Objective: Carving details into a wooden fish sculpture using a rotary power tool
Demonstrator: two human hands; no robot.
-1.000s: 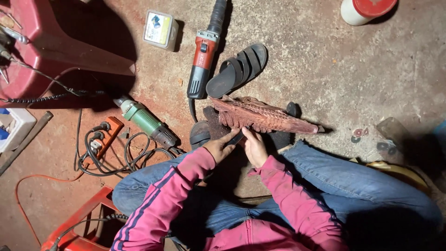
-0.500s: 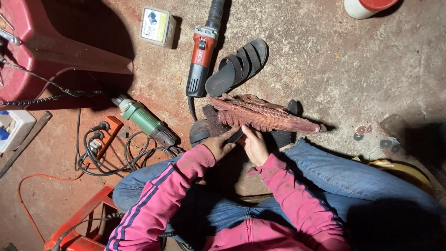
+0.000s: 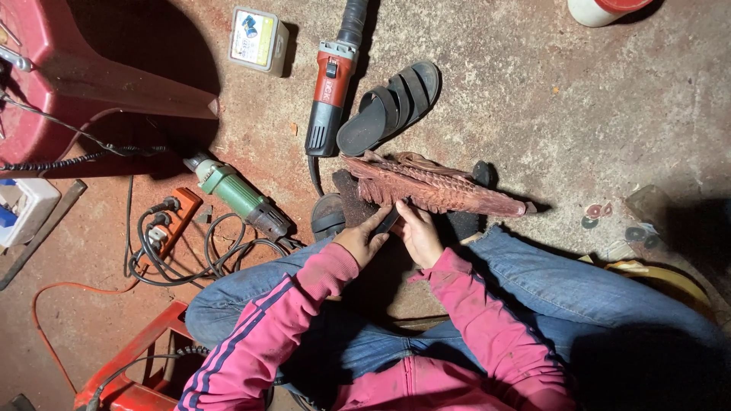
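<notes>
Item 1, carving [image 3: 438, 186]: long reddish wooden piece with a scaly, ridged surface, lying on the concrete floor [image 3: 533, 99] just ahead of my knees, its length running left to right, the thin end to the right.

Item 2, left hand [image 3: 364, 237]: at the carving's left underside, fingers curled and pressed together, index reaching up to the wood. I cannot tell whether it grips anything; something dark shows between my two hands but is too small to name.

Item 3, right hand [image 3: 417, 232]: just beside the left, fingers half closed, tips against the carving's lower edge.

Item 4, red grinder [image 3: 330, 99]: lying lengthwise above the carving, cord trailing towards it.

Item 5, sandal [image 3: 390, 106]: black, strapped, just right of the red grinder and near the carving's upper left end.

Item 6, green grinder [image 3: 240, 194]: left of my hands, lying at a slant.

Item 7, power strip [image 3: 171, 221]: orange, beside the green grinder, with black cables looped about it.

Item 8, small box [image 3: 259, 38]: top of view, left of the red grinder.

Item 9, red stool [image 3: 68, 76]: upper left corner.
</notes>
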